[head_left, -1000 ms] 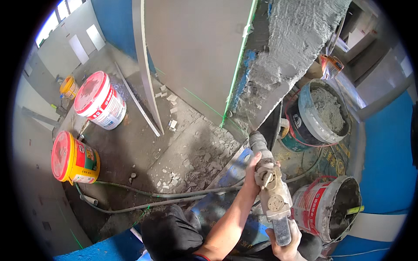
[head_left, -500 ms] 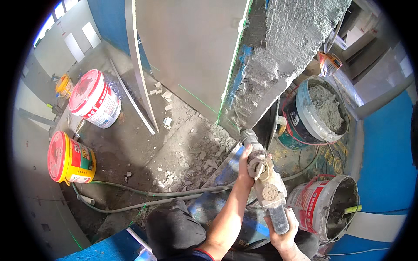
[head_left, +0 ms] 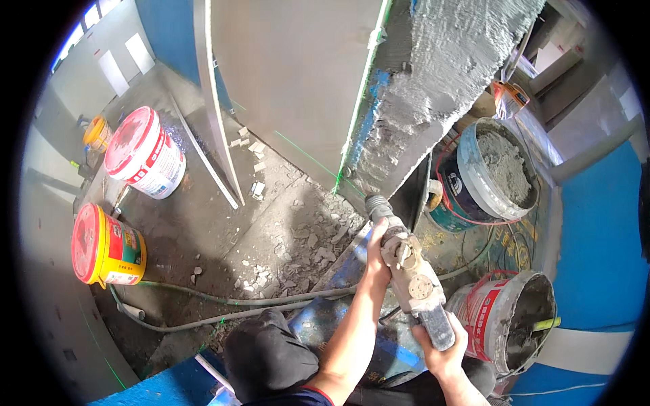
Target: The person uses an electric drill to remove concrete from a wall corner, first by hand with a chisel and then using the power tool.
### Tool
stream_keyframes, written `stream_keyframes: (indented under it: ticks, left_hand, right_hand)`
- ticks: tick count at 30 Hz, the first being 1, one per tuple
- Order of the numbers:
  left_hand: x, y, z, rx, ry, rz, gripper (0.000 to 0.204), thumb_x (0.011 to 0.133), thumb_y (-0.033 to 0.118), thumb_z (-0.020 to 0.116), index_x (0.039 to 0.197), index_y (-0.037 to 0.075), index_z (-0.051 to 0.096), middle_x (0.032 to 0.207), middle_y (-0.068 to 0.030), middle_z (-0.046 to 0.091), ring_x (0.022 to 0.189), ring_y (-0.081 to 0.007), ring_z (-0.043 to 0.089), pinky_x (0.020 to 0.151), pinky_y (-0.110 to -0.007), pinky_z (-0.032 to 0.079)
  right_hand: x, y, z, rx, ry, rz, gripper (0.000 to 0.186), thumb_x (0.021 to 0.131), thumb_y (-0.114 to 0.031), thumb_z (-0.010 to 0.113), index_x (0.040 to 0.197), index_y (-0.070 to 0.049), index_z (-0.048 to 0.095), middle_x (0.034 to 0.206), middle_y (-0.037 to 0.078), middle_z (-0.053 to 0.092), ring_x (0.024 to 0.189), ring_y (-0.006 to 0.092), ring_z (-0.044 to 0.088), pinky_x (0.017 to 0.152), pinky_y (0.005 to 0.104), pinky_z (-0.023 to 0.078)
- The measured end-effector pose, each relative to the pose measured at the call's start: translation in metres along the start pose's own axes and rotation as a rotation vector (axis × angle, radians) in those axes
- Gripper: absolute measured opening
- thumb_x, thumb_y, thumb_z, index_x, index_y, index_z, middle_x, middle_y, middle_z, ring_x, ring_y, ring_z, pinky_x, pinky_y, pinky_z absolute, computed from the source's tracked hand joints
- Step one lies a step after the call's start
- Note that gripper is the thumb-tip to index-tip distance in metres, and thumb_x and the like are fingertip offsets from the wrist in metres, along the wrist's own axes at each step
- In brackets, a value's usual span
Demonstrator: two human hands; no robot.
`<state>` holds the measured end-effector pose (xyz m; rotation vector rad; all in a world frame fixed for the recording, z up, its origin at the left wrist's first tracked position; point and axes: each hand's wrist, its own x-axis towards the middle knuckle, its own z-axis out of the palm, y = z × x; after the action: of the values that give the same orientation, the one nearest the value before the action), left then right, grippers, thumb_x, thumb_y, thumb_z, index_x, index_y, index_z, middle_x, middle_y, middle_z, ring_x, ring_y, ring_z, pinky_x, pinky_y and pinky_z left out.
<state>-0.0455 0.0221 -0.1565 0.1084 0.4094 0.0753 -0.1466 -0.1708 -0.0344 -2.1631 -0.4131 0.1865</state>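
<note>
From afar I see a dusty power drill above the floor, its long axis slanting from the right hand, closed round the rear handle, past the left hand, gripping nearer the chuck, toward the lower corner of the rough-plastered wall.

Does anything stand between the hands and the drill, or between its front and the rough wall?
Nothing visible: the left hand holds the drill near its front, the right hand its rear handle, and no object shows between drill and rough wall.

Left hand sits ahead; right hand seems curled.
</note>
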Motion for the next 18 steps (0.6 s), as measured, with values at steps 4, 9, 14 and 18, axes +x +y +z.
stream_keyframes:
  ticks: [4, 9, 14, 18]
  left_hand:
    - [-0.009, -0.009, -0.006, 0.078, 0.033, -0.015, 0.048, 0.087, 0.050, 0.068, 0.104, 0.005, 0.063, 0.086, -0.0101, 0.068, 0.073, -0.0232, 0.067, 0.070, -0.037, 0.056]
    - [-0.014, 0.014, -0.008, 0.131, 0.000, -0.009, 0.047, 0.087, 0.050, 0.068, 0.105, 0.008, 0.061, 0.087, -0.0097, 0.068, 0.074, -0.0229, 0.068, 0.069, -0.038, 0.056]
    - [0.004, 0.020, -0.021, 0.109, -0.007, -0.050, 0.053, 0.087, 0.054, 0.065, 0.106, 0.005, 0.060, 0.086, -0.0123, 0.067, 0.072, -0.0261, 0.068, 0.066, -0.041, 0.058]
    - [0.005, 0.018, -0.019, 0.096, -0.002, 0.006, 0.051, 0.087, 0.053, 0.067, 0.107, 0.007, 0.060, 0.087, -0.0107, 0.067, 0.072, -0.0249, 0.068, 0.068, -0.040, 0.057]
  right_hand:
    - [-0.025, -0.001, 0.006, 0.041, 0.092, 0.033, 0.022, 0.077, -0.003, 0.079, 0.092, -0.002, 0.063, 0.080, 0.002, 0.062, 0.072, 0.0126, 0.059, 0.068, 0.0286, 0.048]
    - [-0.035, -0.007, 0.036, 0.262, 0.112, 0.141, 0.025, 0.078, 0.000, 0.079, 0.094, -0.004, 0.061, 0.083, 0.001, 0.062, 0.074, 0.0103, 0.057, 0.069, 0.0267, 0.047]
    - [-0.021, 0.004, 0.043, 0.102, 0.072, 0.014, 0.027, 0.078, -0.002, 0.081, 0.096, -0.003, 0.061, 0.084, 0.001, 0.061, 0.075, 0.0110, 0.055, 0.070, 0.0280, 0.046]
    - [-0.019, -0.001, 0.039, 0.091, 0.098, 0.012, 0.024, 0.080, -0.003, 0.081, 0.095, -0.003, 0.062, 0.083, 0.001, 0.061, 0.074, 0.0108, 0.055, 0.070, 0.0278, 0.046]
